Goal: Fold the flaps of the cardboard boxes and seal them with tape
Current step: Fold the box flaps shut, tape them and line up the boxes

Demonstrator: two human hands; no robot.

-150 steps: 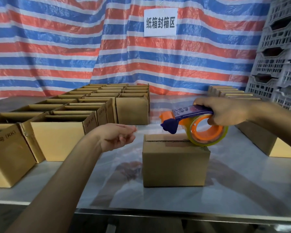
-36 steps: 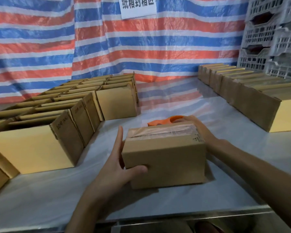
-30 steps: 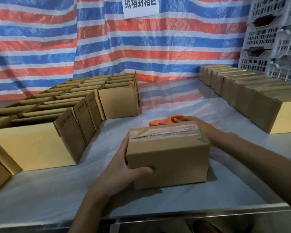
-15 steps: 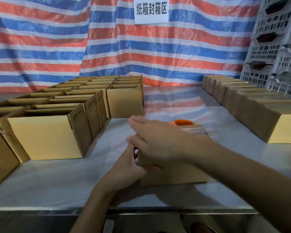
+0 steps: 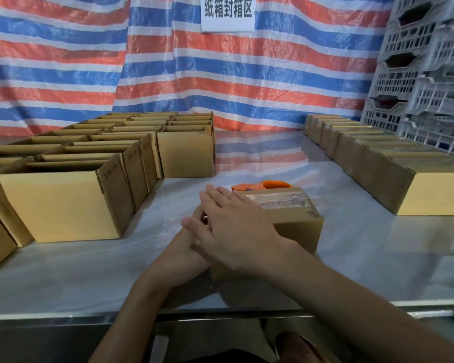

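Sealing is at the smoothing step. The box (image 5: 294,231) sits near centre on the surface (image 5: 89,271), flaps shut, with a tape strip (image 5: 281,201) along its top. The right hand (image 5: 236,229) lies flat on the left part of the top, fingers straight and holding nothing. The left hand (image 5: 176,255) is at the box's left end, largely hidden beneath the right, so its grip cannot be told. The dispenser (image 5: 268,184) lies just behind the box.

Next is probably pressing the tape end down, then moving the box right toward the sealed row (image 5: 378,174) and taking an open box (image 5: 55,203).

A second ago the right hand was at the box's far right end; it has since crossed over to the left. Five seconds ago it held the dispenser.
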